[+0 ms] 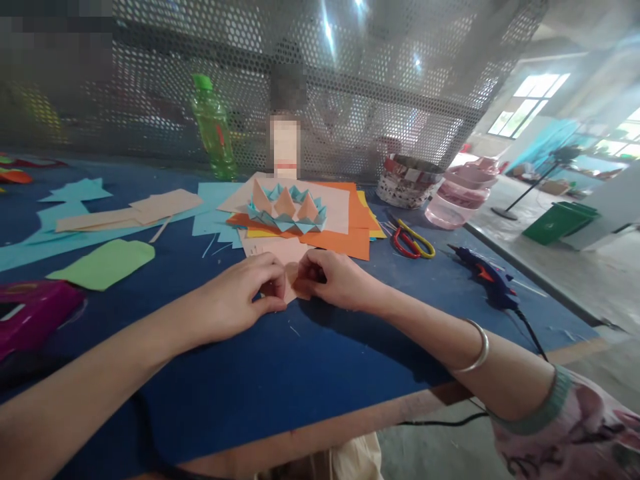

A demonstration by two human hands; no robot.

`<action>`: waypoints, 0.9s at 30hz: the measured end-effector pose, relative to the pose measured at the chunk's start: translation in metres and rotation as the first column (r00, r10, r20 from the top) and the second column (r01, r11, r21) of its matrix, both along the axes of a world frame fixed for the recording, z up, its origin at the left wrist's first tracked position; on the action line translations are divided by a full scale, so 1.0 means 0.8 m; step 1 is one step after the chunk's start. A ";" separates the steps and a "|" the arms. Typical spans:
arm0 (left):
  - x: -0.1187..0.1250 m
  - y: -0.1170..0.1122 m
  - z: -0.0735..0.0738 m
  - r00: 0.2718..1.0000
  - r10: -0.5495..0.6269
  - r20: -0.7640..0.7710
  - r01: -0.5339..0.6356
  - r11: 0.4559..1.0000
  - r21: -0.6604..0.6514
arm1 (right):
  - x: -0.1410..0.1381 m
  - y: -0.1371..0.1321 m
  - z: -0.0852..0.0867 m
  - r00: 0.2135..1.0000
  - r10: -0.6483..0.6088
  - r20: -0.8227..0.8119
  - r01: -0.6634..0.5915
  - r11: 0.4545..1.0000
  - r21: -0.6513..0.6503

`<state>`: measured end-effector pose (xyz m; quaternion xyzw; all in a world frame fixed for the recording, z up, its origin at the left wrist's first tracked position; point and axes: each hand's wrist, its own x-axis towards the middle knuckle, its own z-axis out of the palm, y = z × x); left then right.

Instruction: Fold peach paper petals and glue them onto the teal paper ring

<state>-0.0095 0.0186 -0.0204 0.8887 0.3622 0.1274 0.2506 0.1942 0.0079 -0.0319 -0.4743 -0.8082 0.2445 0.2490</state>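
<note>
My left hand [245, 290] and my right hand [325, 280] meet at the near edge of a sheet of peach paper [274, 252], pinching its folded edge between their fingertips. The fingers hide part of the fold. A silver bangle [475, 347] circles my right wrist. Just beyond the hands stands a folded paper model [286, 210] with peach points and light-blue pleats. It rests on stacked orange paper [340, 239]. Light-blue cut paper [75, 233] and a green paper piece [103, 264] lie to the left on the blue table [350, 353].
Red-and-yellow scissors [413, 239] and a blue glue gun [483, 280] with a black cord lie to the right. A green bottle [214, 127], a paper basket [409, 180] and pink containers [463, 193] stand at the back. A person [285, 140] stands behind a perforated metal screen [380, 87].
</note>
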 end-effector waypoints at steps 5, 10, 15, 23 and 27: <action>-0.002 0.002 0.000 1.000 -0.005 0.005 0.005 1.000 -0.022 | -0.006 -0.006 -0.002 0.999 -0.047 0.009 0.046 0.997 0.062; -0.003 0.002 0.001 0.999 0.039 -0.011 -0.040 0.998 -0.049 | -0.011 -0.006 -0.001 0.996 -0.089 0.029 0.088 0.994 0.059; -0.001 -0.001 0.006 0.999 0.037 -0.036 -0.039 0.997 -0.065 | -0.007 -0.002 -0.005 0.997 -0.079 0.007 0.079 0.996 0.034; -0.005 0.002 0.004 0.999 0.051 -0.011 -0.051 0.995 -0.090 | -0.012 -0.006 -0.001 0.989 -0.138 0.060 0.136 0.990 0.038; -0.006 0.003 0.004 0.996 0.087 -0.033 -0.089 0.994 -0.069 | -0.014 -0.006 0.000 0.987 -0.145 0.069 0.143 0.989 0.032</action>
